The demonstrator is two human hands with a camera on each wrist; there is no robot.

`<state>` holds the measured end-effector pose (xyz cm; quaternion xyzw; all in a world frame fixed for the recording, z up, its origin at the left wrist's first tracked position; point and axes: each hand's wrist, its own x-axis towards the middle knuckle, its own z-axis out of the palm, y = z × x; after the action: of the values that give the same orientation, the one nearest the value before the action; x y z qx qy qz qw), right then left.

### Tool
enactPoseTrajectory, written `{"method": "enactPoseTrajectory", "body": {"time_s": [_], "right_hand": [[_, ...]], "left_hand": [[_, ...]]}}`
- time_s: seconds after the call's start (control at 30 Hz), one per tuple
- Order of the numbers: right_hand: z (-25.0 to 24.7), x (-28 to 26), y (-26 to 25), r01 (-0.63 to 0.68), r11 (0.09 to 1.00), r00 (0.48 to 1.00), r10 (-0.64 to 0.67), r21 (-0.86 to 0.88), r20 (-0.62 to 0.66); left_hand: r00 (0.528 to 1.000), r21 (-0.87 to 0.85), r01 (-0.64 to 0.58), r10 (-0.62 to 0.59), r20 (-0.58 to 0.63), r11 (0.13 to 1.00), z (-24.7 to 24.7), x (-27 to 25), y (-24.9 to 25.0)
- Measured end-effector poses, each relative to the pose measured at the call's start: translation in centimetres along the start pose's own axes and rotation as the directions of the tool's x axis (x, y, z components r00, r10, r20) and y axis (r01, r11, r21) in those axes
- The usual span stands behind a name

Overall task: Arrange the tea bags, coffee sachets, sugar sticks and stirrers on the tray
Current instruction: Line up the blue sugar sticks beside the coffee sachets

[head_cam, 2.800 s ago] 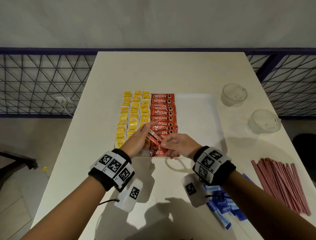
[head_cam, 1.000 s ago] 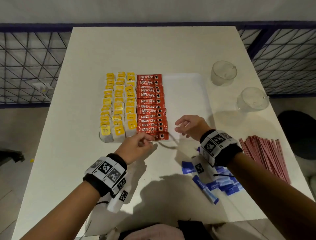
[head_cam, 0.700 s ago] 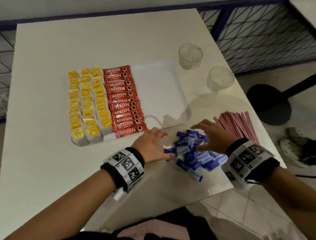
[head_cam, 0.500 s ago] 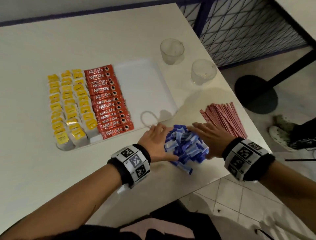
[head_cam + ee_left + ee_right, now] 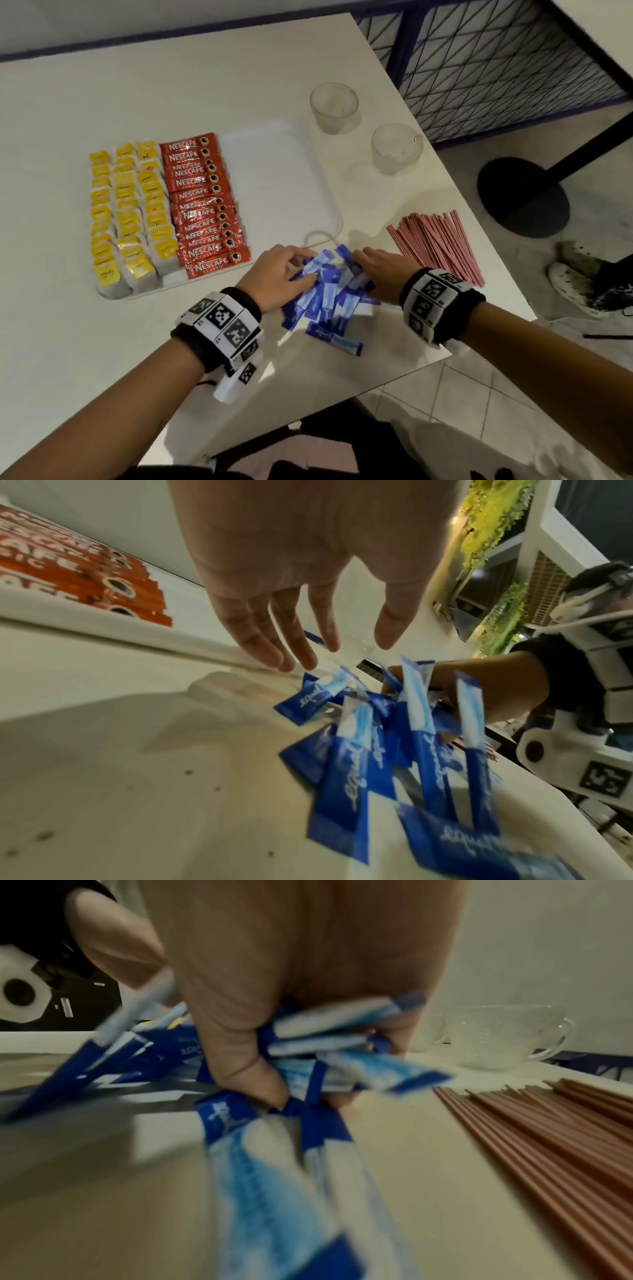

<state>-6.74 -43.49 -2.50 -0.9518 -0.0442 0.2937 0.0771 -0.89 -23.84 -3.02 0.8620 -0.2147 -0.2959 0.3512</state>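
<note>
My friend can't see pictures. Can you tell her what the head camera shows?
Two hands, left hand and right hand, gather a pile of blue sugar sticks on a white table, beside a tray holding yellow tea bags and red coffee sachets.

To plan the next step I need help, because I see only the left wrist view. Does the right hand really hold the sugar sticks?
Observer: Yes. The right hand grips a bunch of sugar sticks.
Operator: Is there free space on the tray?
Observer: The right part of the tray is bare, beside the coffee sachets.
Operator: And where are the stirrers?
Observer: The stirrers lie off the tray, to the right of the sticks.
</note>
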Motion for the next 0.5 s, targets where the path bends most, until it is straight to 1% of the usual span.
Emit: {"method": "enactPoseTrajectory", "body": {"time_s": [0.07, 0.13, 0.33, 0.5], "right_hand": [[-0.2, 0.1, 0.5, -0.003, 0.998, 1.0, 0.003, 0.056, -0.005], [-0.7, -0.1, 0.9, -0.009, 0.996, 1.0, 0.009, 0.084, -0.005], [-2.3, -1.1, 2.3, -0.017, 1.0, 1.0, 0.017, 0.015, 0.022], [-3.3, -1.4, 2.9, -0.006, 1.0, 1.0, 0.006, -0.003, 0.001]], "left_hand": [[1.0, -0.082, 0.024, -0.026, -0.018, 0.996, -0.3, -0.1, 0.1], [0.999, -0.149, 0.023, -0.028, -0.035, 0.989, -0.5, -0.2, 0.0], [0.998, -0.161, 0.049, -0.052, -0.018, 0.986, -1.1, -0.2, -0.1], [0.998, -0.186, 0.059, -0.062, -0.009, 0.981, -1.6, -0.2, 0.4]]}}
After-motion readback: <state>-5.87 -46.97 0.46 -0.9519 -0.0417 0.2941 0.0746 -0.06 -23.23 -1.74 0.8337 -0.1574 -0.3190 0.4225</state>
